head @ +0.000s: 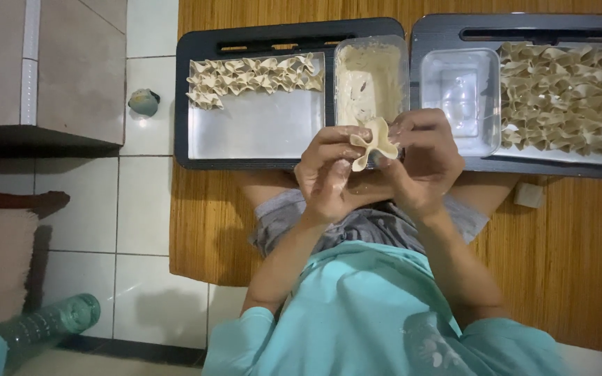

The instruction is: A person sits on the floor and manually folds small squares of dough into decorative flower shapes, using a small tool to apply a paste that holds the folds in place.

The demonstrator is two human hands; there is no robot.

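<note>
A folded pale dumpling wrapper (pixel 374 141) is pinched between both hands above my lap. My left hand (pixel 329 170) grips its lower left side. My right hand (pixel 426 157) holds its right edge. Behind the hands stands a clear tub of beige filling (pixel 369 80). Left of the tub, a metal tray (pixel 259 129) carries two rows of folded dumplings (pixel 252 76) along its far edge. On the right, another tray (pixel 559 154) is packed with several folded dumplings (pixel 569 94).
Both trays sit on dark low tables (pixel 184 97) over a woven mat (pixel 203 223). An empty clear tub (pixel 458 97) stands beside the right tray. White floor tiles lie left, with a green plastic bottle (pixel 43 324) and a small round object (pixel 144 102).
</note>
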